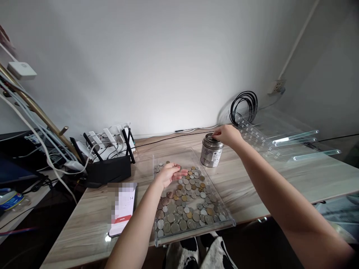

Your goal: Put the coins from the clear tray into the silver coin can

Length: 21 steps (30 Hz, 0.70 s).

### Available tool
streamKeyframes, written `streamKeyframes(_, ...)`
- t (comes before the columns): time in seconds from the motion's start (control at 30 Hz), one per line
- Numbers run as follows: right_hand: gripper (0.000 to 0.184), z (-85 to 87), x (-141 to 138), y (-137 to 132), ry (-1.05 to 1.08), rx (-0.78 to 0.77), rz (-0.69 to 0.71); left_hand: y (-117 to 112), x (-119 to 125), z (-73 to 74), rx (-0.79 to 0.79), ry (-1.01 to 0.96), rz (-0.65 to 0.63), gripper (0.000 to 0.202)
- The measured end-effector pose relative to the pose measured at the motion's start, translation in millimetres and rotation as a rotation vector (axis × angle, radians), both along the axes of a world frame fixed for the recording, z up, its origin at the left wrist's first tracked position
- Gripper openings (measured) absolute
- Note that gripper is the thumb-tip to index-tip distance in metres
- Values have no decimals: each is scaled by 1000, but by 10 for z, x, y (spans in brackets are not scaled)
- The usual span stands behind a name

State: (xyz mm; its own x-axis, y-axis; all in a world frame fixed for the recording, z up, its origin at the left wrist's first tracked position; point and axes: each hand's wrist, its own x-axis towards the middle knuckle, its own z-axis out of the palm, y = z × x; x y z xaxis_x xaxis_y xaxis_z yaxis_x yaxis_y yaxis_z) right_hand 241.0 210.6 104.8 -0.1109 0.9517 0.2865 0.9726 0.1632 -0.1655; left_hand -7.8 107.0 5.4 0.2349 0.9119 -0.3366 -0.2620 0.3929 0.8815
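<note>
A clear tray full of several mixed silver and brass coins lies on the wooden table in front of me. My left hand hovers over the tray's far part, fingers curled in a pinch on a coin. My right hand rests on top of a metal tin that stands just beyond the tray's right corner, fingertips pinched at its lid; what they hold is hidden.
A phone lies left of the tray. A black router with antennas and cables sits at the back left. Clear acrylic sheets and a coiled black cable lie at the back right. The table's front edge is close to me.
</note>
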Motion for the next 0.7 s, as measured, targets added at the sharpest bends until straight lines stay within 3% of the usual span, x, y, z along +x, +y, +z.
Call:
streamKeyframes(0.1, 19, 18, -88, -54, -72, -5, 12, 3, 2, 5, 2, 54, -1, 7)
streamKeyframes(0.2, 26, -28, -246, -274, -8, 147, 89, 7, 7, 12, -4, 41, 26, 4)
streamKeyframes(0.27, 29, -165, -420, -478, 112, 164, 236, 6, 16, 14, -3, 9, 33, 5)
streamKeyframes(0.37, 25, -496, -744, -750, 165, -97, 488, 7, 30, 5, 20, 0, 23, 6)
streamKeyframes(0.43, 19, -689, -918, -849, 121, -156, 502, 9, 34, -4, 29, 14, 27, 5)
streamKeyframes(0.5, 17, -768, -989, -871, 101, -139, 454, 8, 30, -9, 30, 13, 18, 4)
streamKeyframes(0.57, 21, -697, -929, -827, 136, -102, 402, 6, 19, -8, 26, -19, -13, 4)
streamKeyframes(0.7, 32, -256, -508, -589, 153, 134, 185, 10, -10, 3, -4, -138, -43, 19)
